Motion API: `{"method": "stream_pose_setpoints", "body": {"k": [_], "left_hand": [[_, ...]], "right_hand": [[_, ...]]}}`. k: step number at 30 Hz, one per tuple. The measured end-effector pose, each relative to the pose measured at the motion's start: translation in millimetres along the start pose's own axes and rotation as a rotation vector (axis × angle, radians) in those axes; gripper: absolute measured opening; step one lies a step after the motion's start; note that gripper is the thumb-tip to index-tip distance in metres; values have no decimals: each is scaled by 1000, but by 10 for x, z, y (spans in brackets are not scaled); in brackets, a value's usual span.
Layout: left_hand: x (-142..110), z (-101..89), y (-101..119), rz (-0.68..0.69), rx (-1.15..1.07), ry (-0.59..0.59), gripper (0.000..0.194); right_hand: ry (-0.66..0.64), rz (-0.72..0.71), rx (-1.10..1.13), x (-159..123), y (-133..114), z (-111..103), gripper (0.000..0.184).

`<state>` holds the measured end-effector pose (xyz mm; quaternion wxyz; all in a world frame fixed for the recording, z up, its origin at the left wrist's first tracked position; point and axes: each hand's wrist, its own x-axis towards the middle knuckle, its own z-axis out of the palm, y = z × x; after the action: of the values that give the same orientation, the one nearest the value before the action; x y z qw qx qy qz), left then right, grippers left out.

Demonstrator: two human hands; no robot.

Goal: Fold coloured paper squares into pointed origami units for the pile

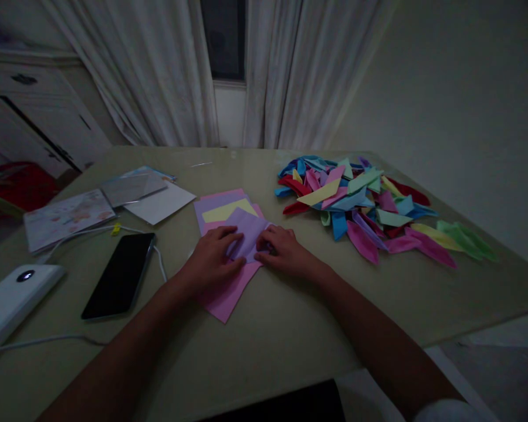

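A sheet of purple paper [246, 228] with crease lines lies between my hands, on top of a loose stack of coloured paper. My left hand [213, 258] holds its left side, thumb and fingertips bent onto the sheet. At the right edge, the curled fingers of my right hand [284, 249] pinch the same sheet; their tips are partly hidden. Beneath it, pink paper [226, 299] sticks out towards me. Yellow paper [229, 209] and another purple sheet [198, 208] show behind.
To the right lies a heap of folded coloured paper pieces [347, 196]. On the left are a black phone [118, 275], a white power bank [20, 293] with a cable [44, 339], a floral-printed packet [70, 220], a white sheet [162, 202] and a clear sleeve [134, 186].
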<state>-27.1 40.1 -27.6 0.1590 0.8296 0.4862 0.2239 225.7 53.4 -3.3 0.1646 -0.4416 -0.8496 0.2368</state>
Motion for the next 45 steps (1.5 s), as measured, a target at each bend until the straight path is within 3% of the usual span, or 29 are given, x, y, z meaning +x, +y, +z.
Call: {"method": "stream_pose_setpoints", "body": {"k": [16,25,30,39,45], "left_hand": [[-31,-73,147,-26,237,47,51],[-15,-136,206,-23,269,84,24],[-16,-133,198,-12,261,79,21],[8,-126,115,23,153,65,29],[-25,-68,44,196,-92,-85,59]], "right_hand": [[54,2,-78,31,55,-16,19],[69,31,-104,49,106,-50,19],[74,43,-110,57,97,-54,18],[108,39,-129,75,132,-43,11],[134,20,-221,79,148,-99,12]]}}
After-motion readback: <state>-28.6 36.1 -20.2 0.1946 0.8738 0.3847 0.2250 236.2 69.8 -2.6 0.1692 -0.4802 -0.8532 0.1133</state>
